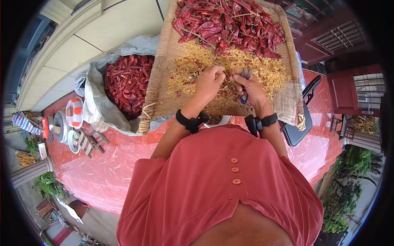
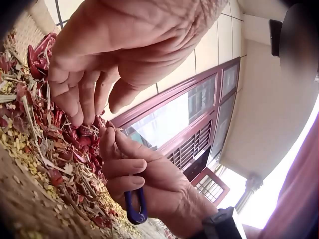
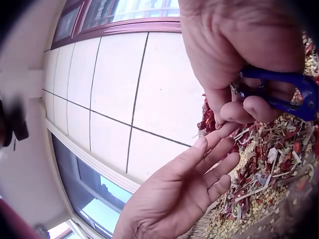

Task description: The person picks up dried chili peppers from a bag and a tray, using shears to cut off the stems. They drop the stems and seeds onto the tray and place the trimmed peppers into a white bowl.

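A woven tray (image 1: 164,61) holds a pile of dried red chillies (image 1: 217,24) at its far side, with yellow seeds (image 1: 271,74) and red scraps nearer the body. Over the seeds is the left hand (image 1: 208,85), its fingers loosely bent and, in the left wrist view, thumb apart with nothing visible between. Blue-handled scissors (image 3: 284,94) lie in the curled fingers of the right hand (image 1: 253,91). That hand's thumb and forefinger also pinch a tiny reddish bit (image 2: 112,124). In the right wrist view the left fingertips are at or very near the right ones; contact is unclear.
An open sack (image 1: 96,82) of red chillies stands left of the tray. Behind the wrists, a white bowl (image 1: 223,120) shows below the tray edge. A black chair (image 1: 301,127) is at the right. Basins and a small wooden stool (image 1: 92,141) stand on the red floor at left.
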Available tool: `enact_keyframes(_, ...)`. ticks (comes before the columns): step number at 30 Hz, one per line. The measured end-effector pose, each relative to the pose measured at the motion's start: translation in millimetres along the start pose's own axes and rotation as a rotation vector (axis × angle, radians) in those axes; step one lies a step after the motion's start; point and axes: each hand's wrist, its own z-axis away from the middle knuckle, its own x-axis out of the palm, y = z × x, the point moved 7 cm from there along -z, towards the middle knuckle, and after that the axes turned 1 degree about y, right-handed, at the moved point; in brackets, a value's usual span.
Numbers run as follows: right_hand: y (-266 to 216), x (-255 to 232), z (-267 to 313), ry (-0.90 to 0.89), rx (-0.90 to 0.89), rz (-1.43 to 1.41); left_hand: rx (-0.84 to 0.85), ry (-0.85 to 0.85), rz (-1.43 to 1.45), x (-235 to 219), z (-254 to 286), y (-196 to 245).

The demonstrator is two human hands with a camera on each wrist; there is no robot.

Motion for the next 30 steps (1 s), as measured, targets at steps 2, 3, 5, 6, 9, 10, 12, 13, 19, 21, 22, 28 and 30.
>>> enact_keyframes(2,-2.3,1.9,0.6,-0.010,-0.048,-0.009,-0.034,-0.046,0.164,12.3,-0.9,-2.3)
enact_keyframes(3,-3.8,2.0,0.6,-0.014,-0.081,0.011,-0.052,-0.069,0.246,18.0,-1.3,-3.5)
enact_keyframes(5,-4.7,4.2,1.0,-0.027,-0.143,0.050,-0.081,-0.037,0.361,22.8,-1.7,-9.4)
enact_keyframes(6,-6.0,6.6,1.8,-0.020,-0.152,0.050,-0.096,-0.020,0.418,24.1,-1.5,-11.7)
enact_keyframes(9,-13.6,15.5,5.9,0.006,-0.165,0.079,-0.113,0.080,0.620,24.2,0.3,-14.4)
enact_keyframes(10,-15.2,17.6,6.7,0.020,-0.164,0.107,-0.088,0.060,0.561,23.0,0.8,-12.1)
enact_keyframes(12,-16.2,19.9,5.1,0.026,-0.181,0.112,-0.036,0.024,0.443,19.4,2.3,-7.0)
enact_keyframes(13,-15.8,21.5,3.5,0.018,-0.198,0.088,-0.041,0.023,0.477,20.2,4.0,-7.3)
enact_keyframes(19,-13.9,25.8,-1.3,0.032,-0.178,-0.013,-0.076,0.056,0.684,21.7,5.1,-16.0)
enact_keyframes(21,-14.2,28.3,-2.2,0.021,-0.188,-0.001,-0.062,0.110,0.730,15.2,6.7,-12.9)
enact_keyframes(22,-14.5,29.2,-2.3,0.019,-0.193,-0.005,-0.060,0.124,0.689,11.9,8.6,-9.3)
enact_keyframes(28,-27.5,36.2,3.0,0.067,-0.327,0.137,-0.061,0.168,0.661,11.0,11.1,-13.0)
enact_keyframes(30,-36.1,45.0,5.9,0.062,-0.470,0.259,-0.077,0.142,0.761,12.9,11.4,-17.5)
